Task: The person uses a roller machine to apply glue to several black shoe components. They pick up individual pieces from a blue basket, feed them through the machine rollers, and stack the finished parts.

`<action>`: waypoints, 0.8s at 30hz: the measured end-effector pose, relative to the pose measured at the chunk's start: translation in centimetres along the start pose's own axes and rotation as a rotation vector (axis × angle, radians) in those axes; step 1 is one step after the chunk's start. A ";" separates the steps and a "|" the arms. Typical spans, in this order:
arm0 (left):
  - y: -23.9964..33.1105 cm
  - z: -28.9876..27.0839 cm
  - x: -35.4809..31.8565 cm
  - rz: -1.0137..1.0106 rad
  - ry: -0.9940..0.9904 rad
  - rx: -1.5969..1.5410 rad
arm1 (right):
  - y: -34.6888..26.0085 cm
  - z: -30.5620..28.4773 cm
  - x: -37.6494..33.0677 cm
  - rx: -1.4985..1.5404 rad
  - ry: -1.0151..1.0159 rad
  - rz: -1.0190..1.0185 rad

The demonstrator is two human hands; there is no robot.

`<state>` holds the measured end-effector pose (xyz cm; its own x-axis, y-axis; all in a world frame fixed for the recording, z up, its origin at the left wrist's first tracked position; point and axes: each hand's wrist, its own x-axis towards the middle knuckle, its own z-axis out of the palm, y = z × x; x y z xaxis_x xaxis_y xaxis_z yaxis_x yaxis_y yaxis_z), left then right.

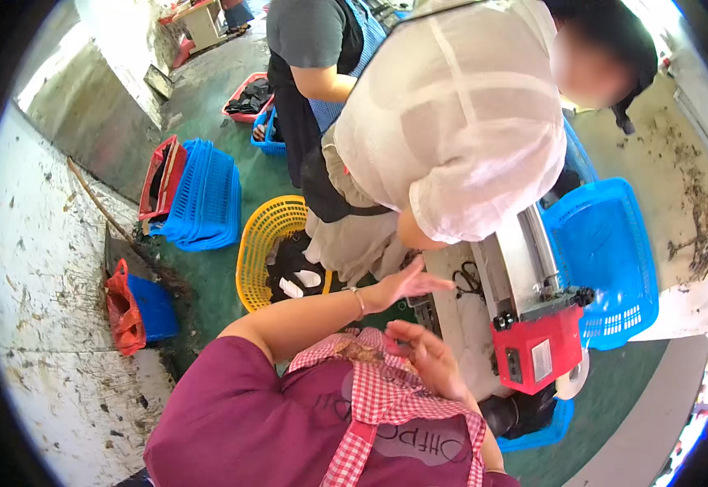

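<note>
My left hand (pixel 407 286) reaches out in front of my chest, a bracelet at its wrist. Its fingers are stretched out and hold nothing that I can see; the tips point toward a pair of black loops (pixel 469 277), like scissor handles, on the pale worktable (pixel 454 312). Close to my checked apron (pixel 378 398) is my right hand (pixel 435 365), raised with its fingers loosely bent and apart. No object shows plainly in it. To its right stands a red machine (pixel 537 353) with a long metal roller (pixel 537 243) and black knobs.
A co-worker in a white top (pixel 459 122) bends over the worktable; another person (pixel 309 73) stands behind. A yellow basket (pixel 248 252) holds dark and white pieces. Stacked blue baskets (pixel 204 195) and a blue bin (pixel 149 307) line the left. A blue crate (pixel 606 243) sits beyond the machine.
</note>
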<state>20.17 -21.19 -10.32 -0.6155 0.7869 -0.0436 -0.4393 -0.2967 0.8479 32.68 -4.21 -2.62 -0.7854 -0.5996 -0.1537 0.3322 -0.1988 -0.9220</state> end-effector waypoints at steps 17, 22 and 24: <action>2.3 8.8 12.1 0.452 0.400 0.230 | -2.6 -7.9 0.6 -0.329 0.294 -0.348; 1.1 12.6 10.5 0.341 0.409 0.274 | -5.0 -12.3 4.6 -0.446 0.411 -0.570; -4.5 9.0 6.4 -0.021 0.421 -0.416 | -6.3 -15.7 7.1 -0.611 0.595 -0.546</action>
<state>24.14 -9.96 -9.68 -0.7730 0.5377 -0.3366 -0.6219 -0.5375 0.5695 16.84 4.98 -3.44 -0.9381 -0.0288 0.3451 -0.3437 0.2004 -0.9175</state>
